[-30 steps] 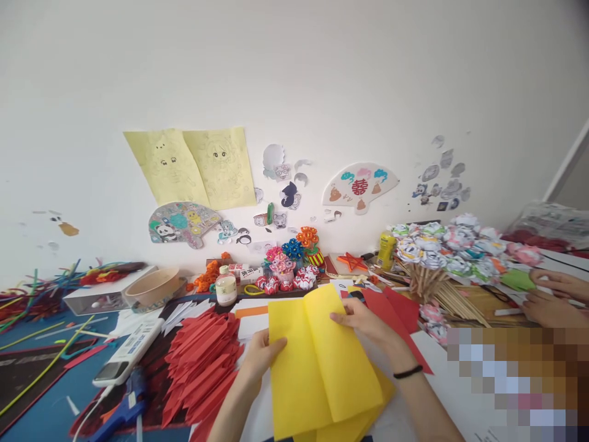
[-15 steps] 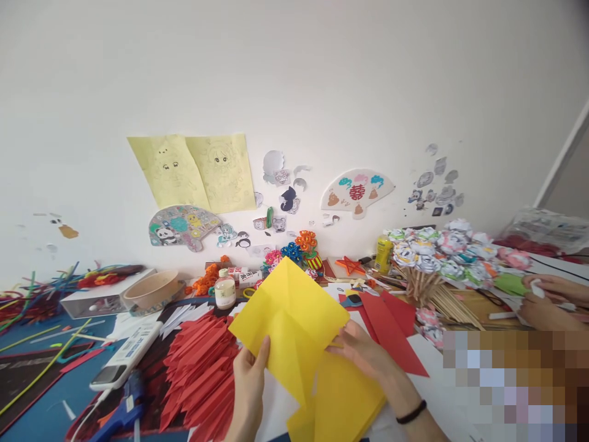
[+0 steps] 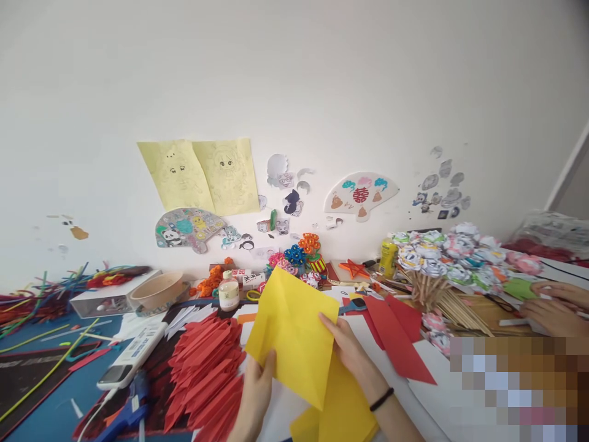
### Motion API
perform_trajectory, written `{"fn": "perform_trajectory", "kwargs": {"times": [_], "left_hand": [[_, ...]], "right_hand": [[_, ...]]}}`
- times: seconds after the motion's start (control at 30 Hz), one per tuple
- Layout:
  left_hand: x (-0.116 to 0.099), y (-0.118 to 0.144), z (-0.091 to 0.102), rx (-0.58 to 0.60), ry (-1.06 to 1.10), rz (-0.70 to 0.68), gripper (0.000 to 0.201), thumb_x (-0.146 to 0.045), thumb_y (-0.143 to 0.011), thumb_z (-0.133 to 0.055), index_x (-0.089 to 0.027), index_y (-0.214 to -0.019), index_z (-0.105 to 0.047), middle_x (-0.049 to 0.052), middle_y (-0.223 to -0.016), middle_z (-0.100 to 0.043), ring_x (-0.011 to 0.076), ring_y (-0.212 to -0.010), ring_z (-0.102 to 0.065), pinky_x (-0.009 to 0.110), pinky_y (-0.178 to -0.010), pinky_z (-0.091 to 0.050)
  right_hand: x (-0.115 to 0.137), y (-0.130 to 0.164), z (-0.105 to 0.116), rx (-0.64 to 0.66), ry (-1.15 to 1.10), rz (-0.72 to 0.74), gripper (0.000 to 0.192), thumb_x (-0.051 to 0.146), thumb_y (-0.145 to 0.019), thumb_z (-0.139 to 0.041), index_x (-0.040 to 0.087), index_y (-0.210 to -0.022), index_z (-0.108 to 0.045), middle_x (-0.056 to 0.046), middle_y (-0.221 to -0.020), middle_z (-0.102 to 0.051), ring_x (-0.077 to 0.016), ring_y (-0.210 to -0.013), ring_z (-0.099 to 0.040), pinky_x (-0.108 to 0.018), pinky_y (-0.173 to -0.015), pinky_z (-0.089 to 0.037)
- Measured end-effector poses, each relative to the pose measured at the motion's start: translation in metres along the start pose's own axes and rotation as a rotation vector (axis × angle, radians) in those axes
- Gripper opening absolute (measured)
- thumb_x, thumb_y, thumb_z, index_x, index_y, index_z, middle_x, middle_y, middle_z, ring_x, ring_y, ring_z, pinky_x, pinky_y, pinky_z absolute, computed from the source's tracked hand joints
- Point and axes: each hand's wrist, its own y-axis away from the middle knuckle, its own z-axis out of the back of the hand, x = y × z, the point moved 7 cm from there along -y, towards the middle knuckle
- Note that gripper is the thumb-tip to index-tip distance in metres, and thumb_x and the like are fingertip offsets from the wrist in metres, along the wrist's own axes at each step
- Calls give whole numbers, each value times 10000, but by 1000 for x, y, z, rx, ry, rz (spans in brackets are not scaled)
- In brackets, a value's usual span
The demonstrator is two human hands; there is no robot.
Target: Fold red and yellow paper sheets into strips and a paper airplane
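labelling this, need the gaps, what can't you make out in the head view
All in the head view:
Left hand and right hand: most fingers, behind the held yellow sheet.
Yellow sheets below: partly covered by it, cut off by the bottom edge.
Lower right: hidden by pixelation.
Cream-capped bottle: label too small to read.

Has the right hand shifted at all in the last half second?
Yes. Judged against the white fan on the wall, the right hand has moved left and somewhat up in the view, and it grips the yellow sheet.
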Motion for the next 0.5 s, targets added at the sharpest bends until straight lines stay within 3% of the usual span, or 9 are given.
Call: {"fn": "perform_trajectory", "kwargs": {"times": [0.13, 0.23, 0.37, 0.5], "left_hand": [[5, 1, -5, 105, -87, -43, 492, -500, -758, -650, -150, -1103, -668, 121, -1208, -656, 318, -1236, -505, 407, -1051, -398], [8, 4, -3, 113, -40, 20, 476, -455, -756, -671, -169, -1136, -657, 105, -1265, -624, 313, -1314, -421, 403, -1090, -360], [14, 7, 1, 35, 224, 203, 535, -376, -734, -718, -210, -1228, -595, 102, -1302, -597, 324, -1280, -466, 439, -1037, -432], [12, 8, -4, 33, 512, 344, 574, -232, -734, -732, -219, -1278, -549, 109, -1310, -590, 307, -1252, -501, 418, -1010, -473]], "right_hand": [[-11, -2, 4, 16, -48, 0, 360, 476, -786, -665, 198, -1014, -660, -104, -1046, -711, -289, -968, -660, -418, -801, -525], [-12, -2, 3, 51, -92, -15, 354, 498, -825, -610, 213, -1030, -654, -105, -1090, -697, -280, -1011, -648, -420, -818, -519], [-3, 3, -4, 97, -93, -14, 367, 493, -847, -588, 208, -1069, -652, -120, -1107, -695, -285, -1044, -638, -418, -837, -512], [4, 11, -16, 166, -102, -15, 433, 415, -795, -684, 205, -1166, -612, -118, -1165, -679, -303, -1084, -624, -436, -892, -493]]}}
